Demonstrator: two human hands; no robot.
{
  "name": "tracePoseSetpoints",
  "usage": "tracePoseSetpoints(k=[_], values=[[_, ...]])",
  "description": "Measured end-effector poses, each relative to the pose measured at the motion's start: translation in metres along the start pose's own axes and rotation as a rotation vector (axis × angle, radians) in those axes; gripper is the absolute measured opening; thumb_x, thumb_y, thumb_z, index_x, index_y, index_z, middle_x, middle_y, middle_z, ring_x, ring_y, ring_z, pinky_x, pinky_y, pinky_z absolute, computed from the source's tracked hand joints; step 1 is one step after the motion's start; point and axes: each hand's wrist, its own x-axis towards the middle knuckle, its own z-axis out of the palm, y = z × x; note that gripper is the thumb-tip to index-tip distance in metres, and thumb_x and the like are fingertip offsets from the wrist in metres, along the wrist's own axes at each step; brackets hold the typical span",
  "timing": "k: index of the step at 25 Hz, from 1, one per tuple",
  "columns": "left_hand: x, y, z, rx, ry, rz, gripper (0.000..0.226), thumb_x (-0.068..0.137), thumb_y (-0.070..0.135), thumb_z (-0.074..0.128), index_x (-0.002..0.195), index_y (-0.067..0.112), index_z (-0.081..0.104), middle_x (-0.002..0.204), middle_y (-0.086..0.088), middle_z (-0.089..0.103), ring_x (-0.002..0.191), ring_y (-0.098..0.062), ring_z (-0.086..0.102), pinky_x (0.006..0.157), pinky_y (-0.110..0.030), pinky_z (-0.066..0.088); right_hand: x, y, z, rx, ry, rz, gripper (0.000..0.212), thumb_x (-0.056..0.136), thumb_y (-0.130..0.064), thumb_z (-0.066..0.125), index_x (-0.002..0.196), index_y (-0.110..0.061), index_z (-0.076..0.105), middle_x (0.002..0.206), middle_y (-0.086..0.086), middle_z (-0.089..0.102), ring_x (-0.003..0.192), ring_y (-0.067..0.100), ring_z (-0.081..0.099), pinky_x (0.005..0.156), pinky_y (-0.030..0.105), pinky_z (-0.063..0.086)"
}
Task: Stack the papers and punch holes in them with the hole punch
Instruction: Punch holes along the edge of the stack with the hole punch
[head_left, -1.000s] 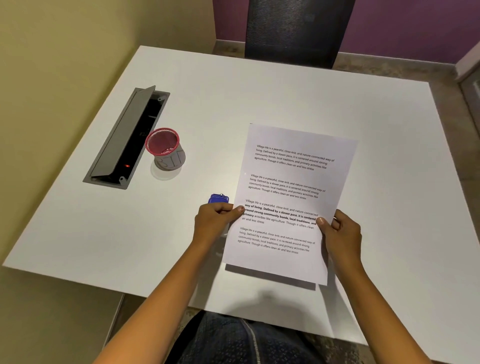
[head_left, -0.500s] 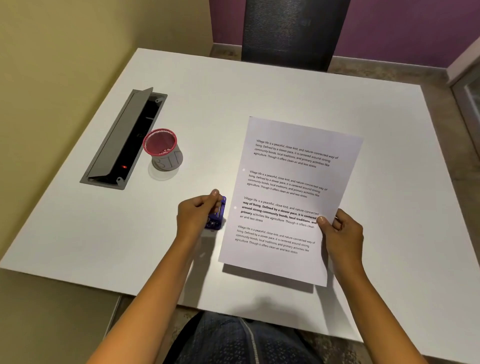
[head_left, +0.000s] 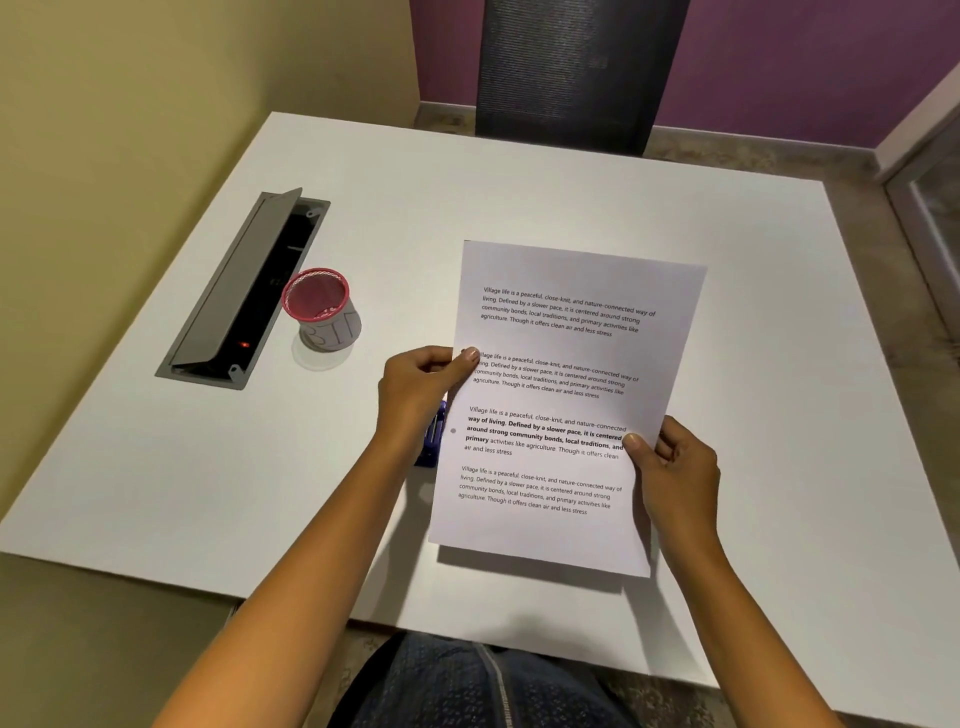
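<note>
**Both hands on the papers, hole punch half hidden beneath**

Papers (head_left: 566, 405): white printed sheets, four blocks of text, held lifted off the white tabletop (head_left: 519, 182); a shadow falls on the surface under the near edge. Far edge tilts away from the person. How many sheets there are cannot be told. A small dark dot shows near the left margin, about halfway down.

Left hand (head_left: 415, 387): closed on the left edge of the papers at about mid-height, thumb on the printed face beside the second text block, fingers curled behind.

Right hand (head_left: 675, 467): closed on the right edge lower down, thumb lying on the face at the third text block, fingers wrapped behind the sheet.

Hole punch (head_left: 431, 439): blue, sitting on the tabletop just below the left wrist, mostly covered by the left hand and the papers' left edge. Only a narrow strip visible.

Other items: a red mesh cup (head_left: 322, 309) stands left of the papers, well apart from them, next to a grey cable hatch (head_left: 234, 291) set in the tabletop, lid raised. A dark chair (head_left: 576, 67) sits at the far side.
</note>
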Motion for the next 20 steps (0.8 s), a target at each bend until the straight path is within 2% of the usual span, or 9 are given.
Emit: tracePoseSetpoints(k=[2, 6, 11, 16, 18, 20], values=[[0.001, 0.002, 0.003, -0.011, 0.012, 0.001, 0.017, 0.078, 0.038, 0.077, 0.071, 0.023, 0.071, 0.063, 0.010, 0.068, 0.060, -0.004, 0.060, 0.062, -0.022, 0.044, 0.000, 0.000, -0.001, 0.002, 0.007, -0.008, 0.033, 0.085, -0.007, 0.063, 0.078, -0.039, 0.068, 0.084, -0.026, 0.073, 0.078, -0.003, 0.069, 0.069, 0.021, 0.048], [0.002, 0.005, 0.001, -0.036, 0.052, -0.004, 0.014, 0.083, 0.034, 0.072, 0.080, 0.020, 0.072, 0.083, -0.002, 0.073, 0.082, -0.016, 0.067, 0.077, -0.029, 0.046, 0.002, 0.001, -0.003, 0.013, 0.018, -0.011, 0.035, 0.085, -0.007, 0.063, 0.078, -0.040, 0.069, 0.083, -0.023, 0.073, 0.080, 0.000, 0.070, 0.073, 0.024, 0.051], [0.000, 0.004, -0.006, -0.098, 0.132, 0.000, 0.008, 0.086, 0.029, 0.070, 0.084, 0.021, 0.072, 0.084, 0.004, 0.070, 0.077, -0.011, 0.066, 0.071, -0.023, 0.047, 0.003, 0.004, -0.007, 0.005, 0.037, -0.012, 0.032, 0.085, -0.008, 0.063, 0.079, -0.040, 0.068, 0.083, -0.023, 0.073, 0.078, 0.000, 0.070, 0.071, 0.024, 0.051], [-0.007, -0.013, -0.013, 0.000, 0.004, -0.014, 0.019, 0.094, 0.019, 0.059, 0.083, 0.028, 0.072, 0.088, 0.005, 0.072, 0.076, -0.008, 0.067, 0.072, -0.021, 0.051, 0.007, 0.007, -0.012, 0.011, 0.053, -0.005, 0.032, 0.085, -0.007, 0.063, 0.078, -0.037, 0.068, 0.082, -0.024, 0.073, 0.078, -0.002, 0.070, 0.070, 0.022, 0.049], [-0.010, -0.019, -0.010, 0.049, -0.052, -0.061, 0.013, 0.090, 0.022, 0.065, 0.082, 0.026, 0.074, 0.084, 0.003, 0.072, 0.075, -0.013, 0.065, 0.077, -0.026, 0.051, 0.010, 0.009, -0.014, 0.014, 0.059, -0.003, 0.031, 0.085, -0.006, 0.063, 0.079, -0.036, 0.068, 0.083, -0.023, 0.073, 0.078, -0.001, 0.070, 0.070, 0.021, 0.050], [-0.013, -0.022, -0.006, 0.051, -0.121, -0.128, 0.006, 0.086, 0.024, 0.071, 0.082, 0.021, 0.075, 0.080, -0.003, 0.070, 0.075, -0.020, 0.058, 0.076, -0.035, 0.044, 0.013, 0.010, -0.016, 0.018, 0.061, 0.004, 0.032, 0.086, -0.005, 0.062, 0.079, -0.036, 0.068, 0.081, -0.024, 0.073, 0.077, -0.003, 0.069, 0.067, 0.016, 0.050]])
